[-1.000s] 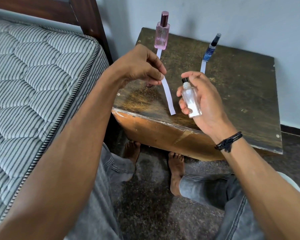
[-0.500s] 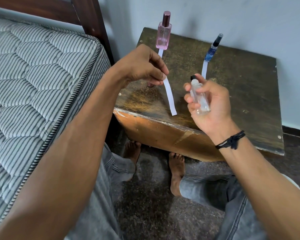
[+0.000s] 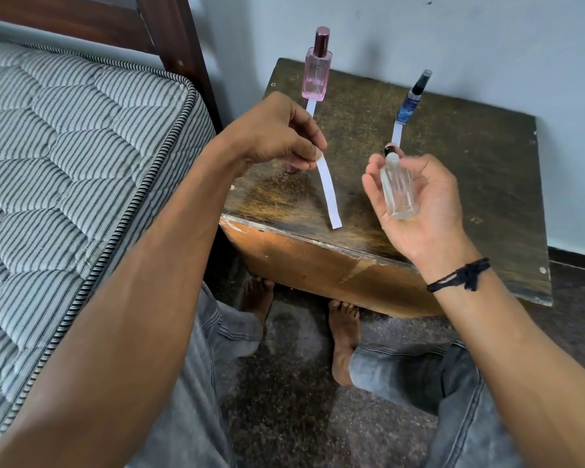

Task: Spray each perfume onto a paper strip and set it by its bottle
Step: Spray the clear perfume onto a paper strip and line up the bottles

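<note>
Right, nearest first: grey jeans (image 3: 196, 400) and bare feet (image 3: 343, 339) on a speckled floor (image 3: 284, 417), toes at the front of the wooden table (image 3: 470, 197). Striped mattress (image 3: 65, 163) runs along the left side.

Hands are up over the table's front half, apart, not touching each other.
- Left hand (image 3: 277, 136): thumb and fingertips pinch the top end of a white paper strip (image 3: 328, 194). The strip hangs down and curves right, with its lower end free over the table's near edge. Can't tell if it touches the wood.
- Right hand (image 3: 416, 204): palm up, fingers loosely curled round a clear bottle (image 3: 399, 187), black spray head on top. Black wristband (image 3: 460, 275) on that wrist.

Small dark-red item (image 3: 291, 169) on the table, mostly hidden under the left hand; can't tell what it is.

Back of table, both upright and well apart:
- pink bottle (image 3: 316, 74), back left, a strip (image 3: 310, 108) lying just in front of it
- blue bottle (image 3: 409, 103), further right, second strip (image 3: 397, 133) lying in front of it

Pale wall (image 3: 453, 35) behind.
</note>
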`<state>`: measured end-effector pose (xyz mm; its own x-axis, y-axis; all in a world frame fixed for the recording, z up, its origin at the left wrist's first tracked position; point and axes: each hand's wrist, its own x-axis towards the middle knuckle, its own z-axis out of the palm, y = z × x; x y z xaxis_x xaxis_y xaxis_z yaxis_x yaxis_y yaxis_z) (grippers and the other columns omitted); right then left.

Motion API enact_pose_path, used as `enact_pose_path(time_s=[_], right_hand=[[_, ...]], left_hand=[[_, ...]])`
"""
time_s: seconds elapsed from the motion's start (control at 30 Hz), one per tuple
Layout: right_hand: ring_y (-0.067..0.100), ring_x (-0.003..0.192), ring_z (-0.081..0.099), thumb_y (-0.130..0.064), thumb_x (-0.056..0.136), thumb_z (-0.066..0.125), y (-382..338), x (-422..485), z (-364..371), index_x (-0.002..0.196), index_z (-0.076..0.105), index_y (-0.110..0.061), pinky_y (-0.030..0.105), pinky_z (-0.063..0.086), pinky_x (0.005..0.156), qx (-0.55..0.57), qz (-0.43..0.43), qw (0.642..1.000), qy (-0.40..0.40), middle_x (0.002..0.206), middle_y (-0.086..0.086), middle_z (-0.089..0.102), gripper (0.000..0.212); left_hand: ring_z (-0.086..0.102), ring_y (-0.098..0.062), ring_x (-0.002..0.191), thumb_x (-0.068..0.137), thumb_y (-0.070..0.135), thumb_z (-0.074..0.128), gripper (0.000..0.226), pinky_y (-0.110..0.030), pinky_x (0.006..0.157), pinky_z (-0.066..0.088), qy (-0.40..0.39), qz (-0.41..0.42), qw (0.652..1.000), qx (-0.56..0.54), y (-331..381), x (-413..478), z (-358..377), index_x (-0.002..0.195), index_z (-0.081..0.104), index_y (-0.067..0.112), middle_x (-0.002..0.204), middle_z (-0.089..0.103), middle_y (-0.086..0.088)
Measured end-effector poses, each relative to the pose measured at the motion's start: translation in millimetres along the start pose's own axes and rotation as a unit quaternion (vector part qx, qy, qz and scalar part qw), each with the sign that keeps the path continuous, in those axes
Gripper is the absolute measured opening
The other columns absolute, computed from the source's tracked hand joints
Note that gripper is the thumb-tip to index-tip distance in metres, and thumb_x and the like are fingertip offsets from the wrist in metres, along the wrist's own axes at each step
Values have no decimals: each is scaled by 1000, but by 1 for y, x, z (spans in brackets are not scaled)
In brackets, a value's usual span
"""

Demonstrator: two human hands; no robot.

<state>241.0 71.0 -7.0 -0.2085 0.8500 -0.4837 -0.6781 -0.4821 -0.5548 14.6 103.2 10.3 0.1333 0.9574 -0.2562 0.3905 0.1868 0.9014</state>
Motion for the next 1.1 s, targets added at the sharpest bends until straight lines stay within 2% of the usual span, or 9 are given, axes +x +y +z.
enact_pose_path(time_s=[0.17, 0.27, 0.33, 0.4, 0.47, 0.6, 0.73, 0.93, 1.1], right_hand=[[17, 65, 64, -16, 98, 53, 3, -1, 2, 124, 61, -13, 24, 52, 53, -150, -18, 989, -6, 99, 14, 74, 28], [23, 57, 60, -14, 98, 53, 5, 2, 3, 122, 65, -15, 25, 44, 46, -310, -106, 944, -42, 95, 12, 68, 27], [28, 53, 62, -11, 97, 56, 6, 2, 0, 120, 66, -17, 28, 47, 42, -432, -180, 881, -74, 104, 13, 65, 25], [27, 53, 66, -10, 98, 58, 9, 3, -5, 121, 63, -21, 32, 51, 42, -559, -236, 789, -96, 112, 7, 65, 26], [23, 55, 66, -11, 96, 58, 13, 2, -8, 123, 61, -23, 32, 54, 46, -634, -276, 714, -112, 108, 4, 65, 29], [7, 87, 61, -15, 89, 59, 20, 6, -11, 119, 63, -24, 24, 50, 77, -686, -335, 633, -132, 106, -8, 62, 32], [16, 95, 61, -20, 87, 58, 22, 8, -11, 118, 64, -22, 32, 52, 84, -694, -345, 618, -132, 110, -4, 61, 32], [16, 87, 58, -19, 86, 59, 24, 9, -11, 115, 63, -21, 30, 49, 79, -693, -362, 610, -130, 107, -3, 61, 29], [18, 86, 59, -21, 84, 60, 24, 8, -10, 112, 63, -20, 37, 52, 78, -694, -375, 602, -121, 105, -3, 62, 28]], left_hand=[[74, -25, 77, 82, -8, 77, 15, -43, 84, 63, 2, 3, 1000, -5, 0, 0, 1, 97, 73, -9, 93, 73, -29], [75, -25, 78, 82, -8, 77, 16, -47, 88, 62, 1, -5, 1000, -7, 0, 0, 2, 97, 73, -9, 95, 74, -29], [76, -25, 78, 82, -8, 77, 16, -48, 89, 61, -1, -10, 1000, -8, 0, 0, 2, 97, 73, -9, 94, 74, -28], [76, -25, 79, 82, -8, 77, 16, -48, 90, 61, -3, -16, 1000, -9, 0, 0, 2, 98, 73, -9, 94, 74, -26], [77, -25, 81, 82, -7, 77, 16, -47, 91, 61, -4, -20, 1000, -17, 0, -1, 2, 98, 74, -8, 95, 75, -25], [76, -24, 78, 82, -6, 77, 19, -41, 86, 61, -5, -22, 999, -46, 0, -1, 1, 101, 73, -10, 88, 75, -18], [76, -25, 80, 82, -6, 78, 21, -44, 89, 60, -10, -23, 999, -49, 1, -1, 0, 102, 73, -9, 93, 76, -21], [76, -26, 82, 82, -5, 79, 20, -55, 100, 54, -20, -32, 998, -43, 1, -1, 3, 101, 74, -8, 97, 75, -26], [77, -25, 83, 82, -3, 79, 19, -45, 93, 59, -35, -32, 998, -42, -1, 2, 4, 100, 75, -5, 89, 78, -17]])
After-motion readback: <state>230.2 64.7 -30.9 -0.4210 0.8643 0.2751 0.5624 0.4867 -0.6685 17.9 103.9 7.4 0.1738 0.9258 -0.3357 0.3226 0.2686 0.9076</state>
